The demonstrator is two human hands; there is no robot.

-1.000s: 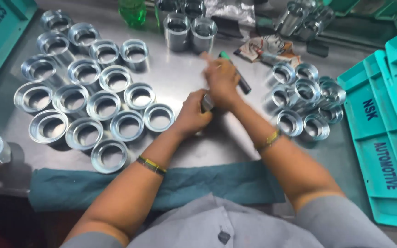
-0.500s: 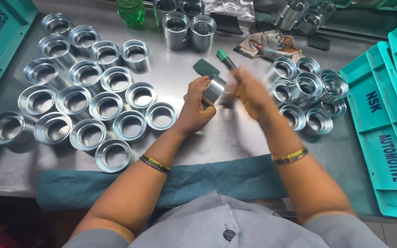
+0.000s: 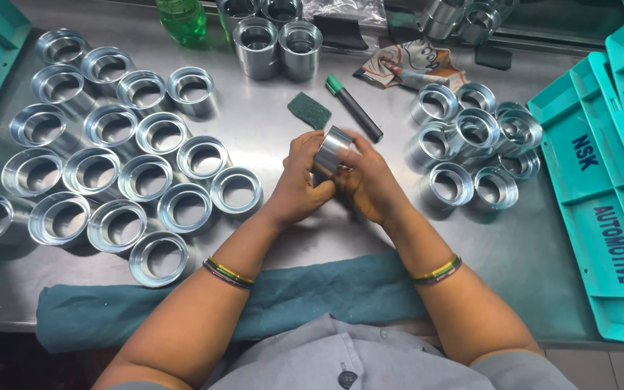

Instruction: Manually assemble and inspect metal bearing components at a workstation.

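Metal ring (image 3: pixel 328 150), both hands, steel table (image 3: pixel 283 231)

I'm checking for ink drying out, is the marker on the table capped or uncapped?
Capped. The marker lies flat on the steel table, apart from both hands, its green cap seated on the end; no tip shows.

We have one view only, from a camera worn on the head, looking steeply down and forward over the person's chest and forearms. It sits close: the left hand (image 3: pixel 299 184) and right hand (image 3: pixel 370 182) meet near the middle of the frame. Left of the hands we see rows of metal rings (image 3: pixel 120 177), right of them a smaller cluster of rings (image 3: pixel 471 144) and teal trays (image 3: pixel 601 202). Beyond the hands, the steel table (image 3: pixel 269 123) runs to the top edge.
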